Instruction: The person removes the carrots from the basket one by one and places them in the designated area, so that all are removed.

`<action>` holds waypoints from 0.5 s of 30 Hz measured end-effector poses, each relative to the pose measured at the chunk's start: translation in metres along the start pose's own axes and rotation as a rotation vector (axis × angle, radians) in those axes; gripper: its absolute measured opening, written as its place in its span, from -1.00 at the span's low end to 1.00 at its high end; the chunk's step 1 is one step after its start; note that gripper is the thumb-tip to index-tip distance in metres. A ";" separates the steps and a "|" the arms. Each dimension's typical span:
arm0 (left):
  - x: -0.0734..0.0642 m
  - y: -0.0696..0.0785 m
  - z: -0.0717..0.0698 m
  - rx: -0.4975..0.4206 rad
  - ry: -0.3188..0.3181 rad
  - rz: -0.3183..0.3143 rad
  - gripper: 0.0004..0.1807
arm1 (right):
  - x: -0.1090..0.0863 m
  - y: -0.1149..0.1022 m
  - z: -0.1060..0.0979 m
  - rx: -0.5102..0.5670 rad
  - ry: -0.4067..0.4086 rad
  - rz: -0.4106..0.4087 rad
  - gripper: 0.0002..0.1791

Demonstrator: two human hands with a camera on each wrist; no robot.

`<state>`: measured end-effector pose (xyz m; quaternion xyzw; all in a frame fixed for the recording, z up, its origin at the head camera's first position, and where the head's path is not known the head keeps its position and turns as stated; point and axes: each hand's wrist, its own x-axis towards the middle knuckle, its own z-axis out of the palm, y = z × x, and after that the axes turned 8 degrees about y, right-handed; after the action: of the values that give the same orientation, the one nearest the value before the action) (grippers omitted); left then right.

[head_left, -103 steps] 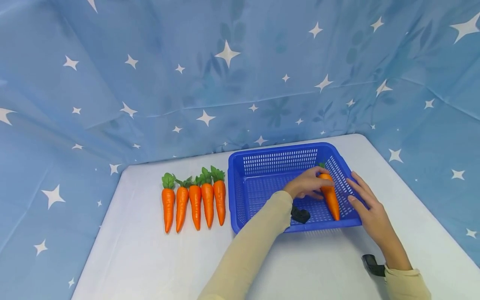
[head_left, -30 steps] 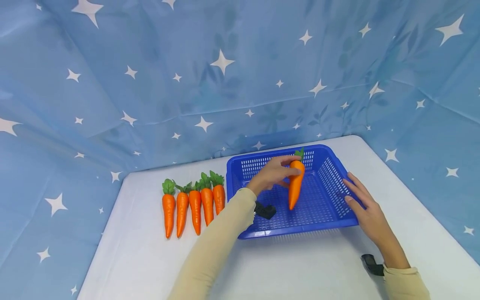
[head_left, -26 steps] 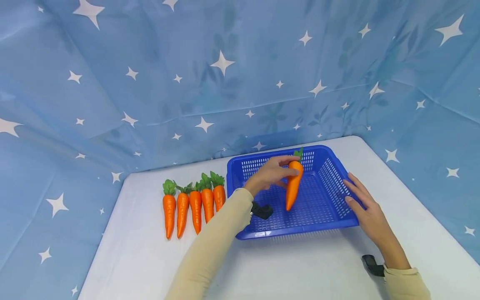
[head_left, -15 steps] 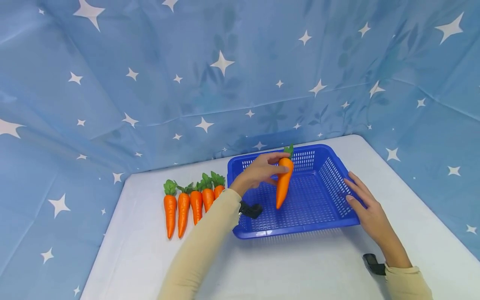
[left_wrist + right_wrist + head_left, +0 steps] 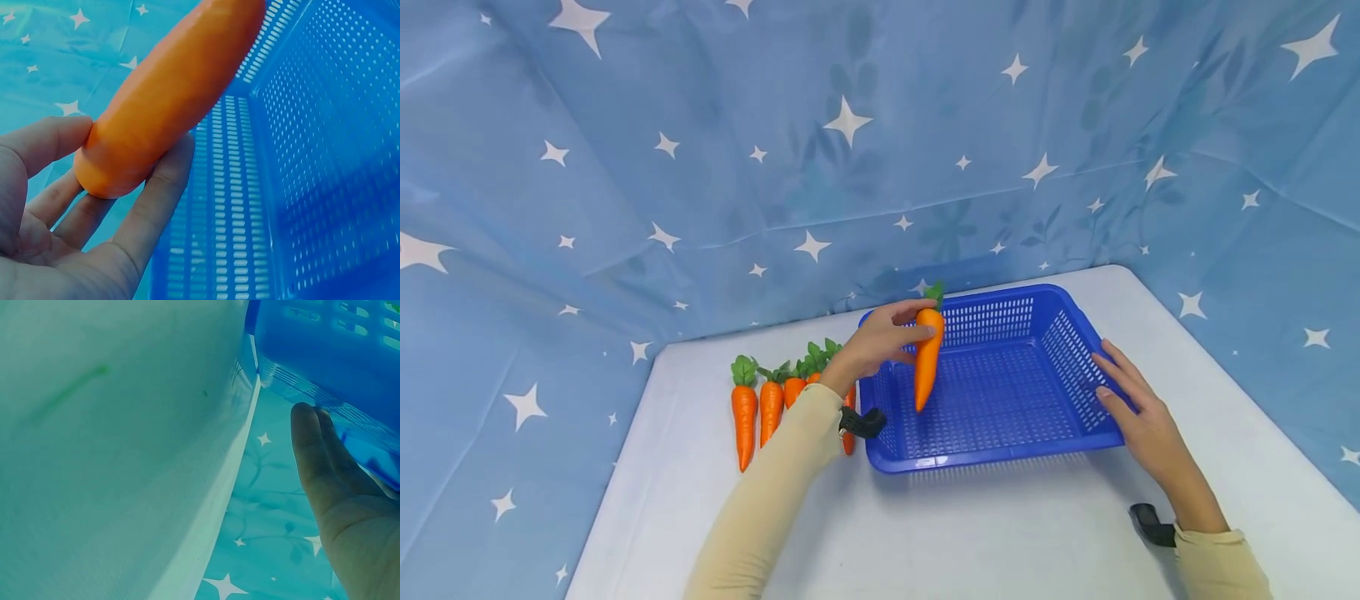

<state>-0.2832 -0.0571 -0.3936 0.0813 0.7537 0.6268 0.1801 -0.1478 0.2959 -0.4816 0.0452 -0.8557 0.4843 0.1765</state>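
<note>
My left hand (image 5: 880, 340) pinches an orange carrot (image 5: 928, 367) near its leafy top, thumb on one side and fingers on the other. Held tip down, the carrot hangs over the left part of a blue plastic basket (image 5: 992, 455). Close up in the left wrist view, the carrot's thick end (image 5: 115, 165) sits between thumb and fingers; its tip runs out of the picture. At the basket's right side, my right hand (image 5: 1150, 425) rests against the rim. Its straight fingers (image 5: 309, 440) touch the outer wall in the right wrist view.
Several carrots (image 5: 744, 425) lie in a row left of the basket, partly hidden by my left sleeve (image 5: 767, 492). All stands on a white-covered table (image 5: 1000, 533). A blue star-patterned curtain (image 5: 737, 125) rises behind and at the sides.
My left hand has carried the carrot from the basket's right side leftward, lifting it off the basket's floor. My right hand stays at the right rim.
</note>
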 end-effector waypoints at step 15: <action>-0.038 -0.001 -0.063 -0.020 0.140 0.033 -0.45 | 0.001 0.002 0.000 -0.001 -0.004 0.010 -0.43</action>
<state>-0.2718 -0.1286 -0.3790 0.0478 0.7568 0.6412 0.1172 -0.1494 0.2972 -0.4822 0.0416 -0.8567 0.4845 0.1723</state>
